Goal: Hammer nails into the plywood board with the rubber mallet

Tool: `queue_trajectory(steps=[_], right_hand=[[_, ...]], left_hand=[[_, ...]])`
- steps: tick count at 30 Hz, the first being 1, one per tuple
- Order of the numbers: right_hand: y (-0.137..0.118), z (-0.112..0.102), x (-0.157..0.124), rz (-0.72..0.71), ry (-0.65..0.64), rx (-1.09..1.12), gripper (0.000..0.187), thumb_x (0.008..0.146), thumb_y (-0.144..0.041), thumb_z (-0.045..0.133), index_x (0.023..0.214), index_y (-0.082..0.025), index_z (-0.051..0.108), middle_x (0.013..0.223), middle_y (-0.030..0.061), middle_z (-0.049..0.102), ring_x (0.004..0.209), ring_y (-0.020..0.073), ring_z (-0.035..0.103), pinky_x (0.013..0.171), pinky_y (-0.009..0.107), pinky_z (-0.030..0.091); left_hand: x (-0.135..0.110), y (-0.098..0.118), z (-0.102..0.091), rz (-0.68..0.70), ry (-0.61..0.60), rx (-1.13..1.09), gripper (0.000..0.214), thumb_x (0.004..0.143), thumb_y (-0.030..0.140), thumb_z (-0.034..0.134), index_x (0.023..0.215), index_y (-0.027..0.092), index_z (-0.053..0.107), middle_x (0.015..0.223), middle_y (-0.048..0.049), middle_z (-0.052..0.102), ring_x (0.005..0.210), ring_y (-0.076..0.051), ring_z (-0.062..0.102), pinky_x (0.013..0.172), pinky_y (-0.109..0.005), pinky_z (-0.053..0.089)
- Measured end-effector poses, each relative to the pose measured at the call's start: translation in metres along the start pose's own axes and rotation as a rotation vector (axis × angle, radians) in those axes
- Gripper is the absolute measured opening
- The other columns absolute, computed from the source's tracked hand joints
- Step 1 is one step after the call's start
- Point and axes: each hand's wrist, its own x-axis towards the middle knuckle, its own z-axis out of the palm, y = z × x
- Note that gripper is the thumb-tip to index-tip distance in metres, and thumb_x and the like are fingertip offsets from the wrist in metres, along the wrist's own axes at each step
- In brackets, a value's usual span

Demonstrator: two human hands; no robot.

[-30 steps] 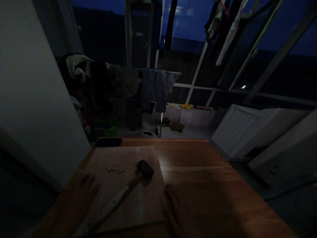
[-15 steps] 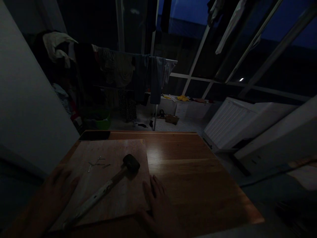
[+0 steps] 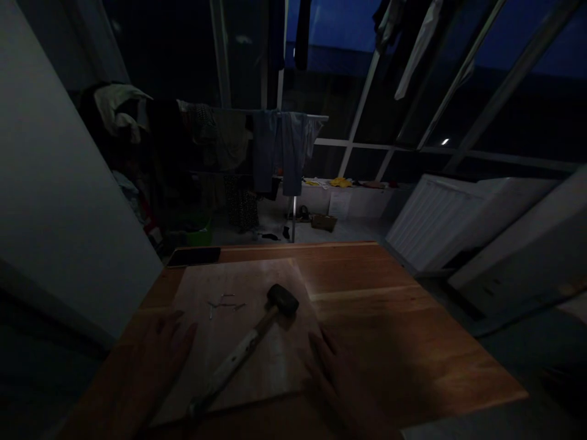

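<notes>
A mallet (image 3: 229, 368) with a dark head and a long, pale, worn handle lies diagonally on a thin wooden board (image 3: 192, 293). Several nails (image 3: 227, 305) are scattered on the board, left of the mallet's head. At the board's left edge rests my left hand (image 3: 162, 351), fingers spread and holding nothing. My right hand (image 3: 337, 366) lies along the board's right edge, its fingers stretched out and apart. Dim light hides exactly where the fingertips touch the board.
The board lies on a wooden table (image 3: 394, 330). A dark, flat, phone-like object (image 3: 193, 256) sits at the table's far left corner. Beyond stand a rack of hanging clothes (image 3: 268, 153), a green tub (image 3: 199, 235) and a white ribbed panel (image 3: 428, 220). A pale wall (image 3: 55, 183) rises at left.
The view has shifted, so everything appears farther right. Both hands and the board, carrying the mallet and nails, seem to have slid slightly right across the table.
</notes>
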Motion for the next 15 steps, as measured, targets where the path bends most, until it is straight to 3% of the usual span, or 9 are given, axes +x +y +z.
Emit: queue_trajectory(steps=[5, 9, 12, 15], right_hand=[[0.061, -0.019, -0.025, 0.066, 0.150, -0.092, 0.040, 0.101, -0.045, 0.046, 0.128, -0.027, 0.069, 0.138, 0.0112, 0.066, 0.132, 0.0308, 0.058, 0.115, 0.054, 0.045], [0.110, -0.038, -0.058, 0.163, 0.298, -0.077, 0.040, 0.099, -0.055, 0.046, 0.108, -0.027, 0.073, 0.118, 0.0127, 0.074, 0.118, 0.0334, 0.067, 0.106, 0.054, 0.053], [0.120, -0.051, -0.080, 0.227, 0.339, -0.040, 0.042, 0.099, -0.059, 0.044, 0.109, -0.030, 0.073, 0.117, 0.0100, 0.074, 0.116, 0.0309, 0.070, 0.103, 0.049, 0.057], [0.106, -0.058, -0.088, 0.262, 0.446, -0.070, 0.045, 0.098, -0.061, 0.046, 0.113, -0.027, 0.072, 0.125, 0.0119, 0.070, 0.120, 0.0314, 0.068, 0.105, 0.048, 0.056]], left_hand=[[-0.003, 0.065, 0.007, -0.026, -0.069, -0.119, 0.034, 0.097, 0.037, 0.048, 0.118, 0.021, 0.070, 0.122, -0.0136, 0.068, 0.102, -0.028, 0.067, 0.089, -0.040, 0.054], [-0.005, 0.106, 0.014, 0.174, -0.204, -0.206, 0.035, 0.100, 0.032, 0.046, 0.124, 0.022, 0.069, 0.127, -0.0118, 0.067, 0.107, -0.026, 0.068, 0.094, -0.040, 0.053], [0.005, 0.131, 0.013, 0.271, -0.267, -0.186, 0.034, 0.099, 0.028, 0.047, 0.124, 0.020, 0.068, 0.127, -0.0135, 0.067, 0.110, -0.028, 0.066, 0.095, -0.042, 0.052], [0.026, 0.153, 0.005, 0.334, -0.182, -0.123, 0.029, 0.098, 0.025, 0.049, 0.115, 0.017, 0.070, 0.119, -0.0146, 0.068, 0.114, -0.033, 0.062, 0.099, -0.050, 0.048]])
